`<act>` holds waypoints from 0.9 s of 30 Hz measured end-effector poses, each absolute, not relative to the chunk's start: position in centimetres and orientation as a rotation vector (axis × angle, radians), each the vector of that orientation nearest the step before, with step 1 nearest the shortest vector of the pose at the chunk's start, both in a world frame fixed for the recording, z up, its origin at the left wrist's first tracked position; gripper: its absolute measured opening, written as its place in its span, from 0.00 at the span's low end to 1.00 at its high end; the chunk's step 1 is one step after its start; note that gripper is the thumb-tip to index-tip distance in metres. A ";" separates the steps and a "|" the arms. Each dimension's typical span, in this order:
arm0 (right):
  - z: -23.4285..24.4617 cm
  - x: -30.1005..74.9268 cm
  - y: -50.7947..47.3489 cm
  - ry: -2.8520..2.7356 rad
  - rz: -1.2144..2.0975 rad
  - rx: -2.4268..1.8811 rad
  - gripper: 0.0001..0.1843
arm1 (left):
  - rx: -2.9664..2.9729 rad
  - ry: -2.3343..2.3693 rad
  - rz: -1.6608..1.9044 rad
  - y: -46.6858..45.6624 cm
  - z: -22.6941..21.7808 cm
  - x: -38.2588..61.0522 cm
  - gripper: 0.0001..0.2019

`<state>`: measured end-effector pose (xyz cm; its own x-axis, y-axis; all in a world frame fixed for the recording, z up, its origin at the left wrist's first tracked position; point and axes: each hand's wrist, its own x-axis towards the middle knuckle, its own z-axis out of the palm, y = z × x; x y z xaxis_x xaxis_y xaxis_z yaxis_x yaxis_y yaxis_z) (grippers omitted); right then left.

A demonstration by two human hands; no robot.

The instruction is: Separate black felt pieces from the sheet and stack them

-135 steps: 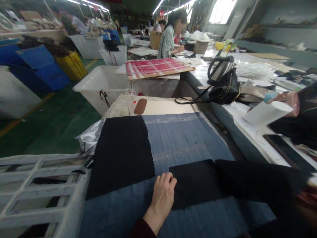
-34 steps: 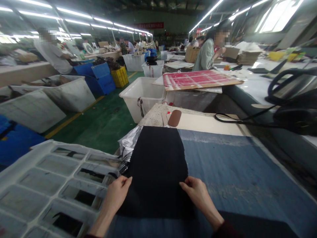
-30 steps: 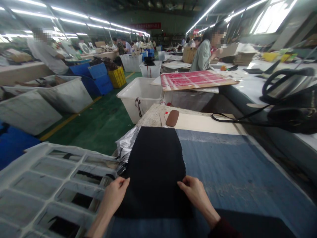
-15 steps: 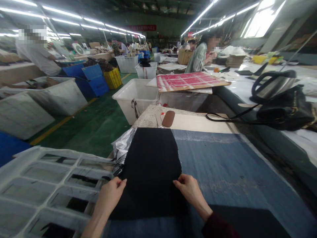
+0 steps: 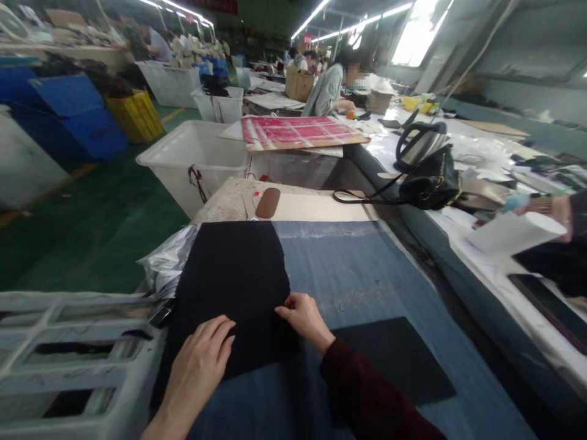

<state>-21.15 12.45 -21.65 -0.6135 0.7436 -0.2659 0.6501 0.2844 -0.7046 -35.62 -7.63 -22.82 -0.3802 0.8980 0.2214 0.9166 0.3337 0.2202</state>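
Observation:
A black fabric sheet (image 5: 229,269) lies on a blue-grey work surface (image 5: 339,263). My right hand (image 5: 305,315) pinches the sheet's right edge between thumb and fingers. Over the lower part of the same sheet is my left hand (image 5: 202,357), its fingers bent and the thumb apart from them, with nothing visible between. To the right, partly covered by my dark red sleeve, a second dark sheet (image 5: 398,357) lies flat. A brown rounded piece (image 5: 268,202) sits beyond the fabric, beside a pale board (image 5: 316,208).
At left stands a white compartmented rack (image 5: 59,305); crumpled silver plastic (image 5: 169,256) is beside the fabric. Beyond are a white tub (image 5: 192,150) and a red-topped board (image 5: 302,131). A black bag (image 5: 431,183) and kettle (image 5: 422,146) stand at right. A co-worker (image 5: 325,91) is farther back.
My view has swung to the right, bringing more of the right-hand table into sight. My left hand has left the sheet's left edge and moved inward over it. My right hand still pinches the right edge.

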 end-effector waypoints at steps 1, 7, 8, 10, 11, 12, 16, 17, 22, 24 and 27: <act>-21.1 -20.5 12.4 -2.411 1.248 -1.308 0.08 | -1.721 -2.515 -0.478 -7.7 -22.9 -35.7 0.13; -17.7 -11.9 11.1 -2.392 1.113 -1.273 0.04 | -1.745 -2.579 -0.454 -7.6 -22.0 -36.1 0.13; -17.6 -10.2 10.7 -2.433 1.065 -1.270 0.04 | -1.737 -2.598 -0.454 -7.5 -21.7 -36.0 0.13; -18.1 -7.0 9.8 -2.556 0.919 -1.269 0.04 | -1.701 -2.618 -0.483 -7.2 -21.1 -35.6 0.12; -18.5 -5.9 9.3 -2.625 0.824 -1.270 0.03 | -1.683 -2.617 -0.512 -7.1 -20.8 -35.2 0.12; -19.1 -5.0 8.9 -2.689 0.726 -1.272 0.02 | -1.669 -2.610 -0.548 -6.9 -20.4 -34.6 0.12; -21.4 -4.0 7.7 -2.803 0.480 -1.296 0.05 | -1.756 -2.579 -0.691 -5.9 -19.0 -30.6 0.11; -21.7 -4.1 7.6 -2.799 0.477 -1.310 0.07 | -1.811 -2.574 -0.719 -5.6 -18.8 -29.3 0.11; -21.8 -4.4 8.4 -2.715 0.607 -1.364 0.11 | -2.130 -2.565 -0.793 -3.8 -18.7 -23.0 0.11; -21.5 -4.1 9.0 -2.667 0.701 -1.377 0.10 | -2.227 -2.554 -0.807 -3.0 -19.0 -21.1 0.13; -21.0 -3.6 9.9 -2.573 0.883 -1.384 0.09 | -2.326 -2.517 -0.804 -1.7 -19.4 -19.2 0.15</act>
